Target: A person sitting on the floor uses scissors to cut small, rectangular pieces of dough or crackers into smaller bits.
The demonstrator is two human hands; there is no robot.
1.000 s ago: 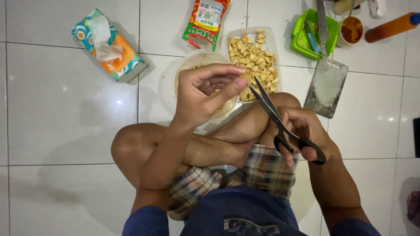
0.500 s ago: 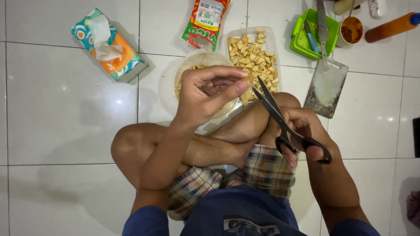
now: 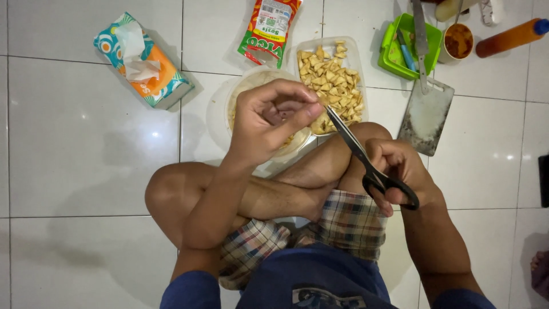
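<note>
1. Pinching a small pale piece of food (image 3: 284, 113) between thumb and fingertips, the left hand (image 3: 269, 123) hovers over a round translucent bowl (image 3: 220, 109) on the floor. The piece is mostly hidden by the fingers, so its exact kind cannot be told. It looks light and soft enough to cut, and probably crushable if squeezed hard, so a fingertip hold well back from the end nearest the blades seems the sensible one.
2. The black-handled scissors (image 3: 366, 166) point up and to the left, with their tips just beside the left hand's fingertips. The blades look nearly closed, though whether they touch the piece cannot be told. They are stiff metal and sharp, best held by the loops.
3. The right hand (image 3: 400, 171) is clenched around the scissors, with fingers through the loops, and it rests above the person's crossed legs and checked shorts (image 3: 343, 229).
4. Just behind the bowl and touching it stands a clear rectangular tray (image 3: 354, 63) filled with small tan, pillow-shaped pieces. These look dry, light and brittle.
5. Beyond them lies a red and green snack packet (image 3: 269, 28), which looks flat and crinkly.
6. To the left, well apart, lies a tissue pack (image 3: 146, 68) in teal and orange with a tissue pulled up.
7. To the right are a small grey cutting board (image 3: 426, 114) with a knife (image 3: 420, 40) reaching from a green container (image 3: 394, 54), a cup of brown sauce (image 3: 457, 43) and an orange bottle (image 3: 509, 37).
8. All of it lies on a white tiled floor (image 3: 74, 171).
</note>
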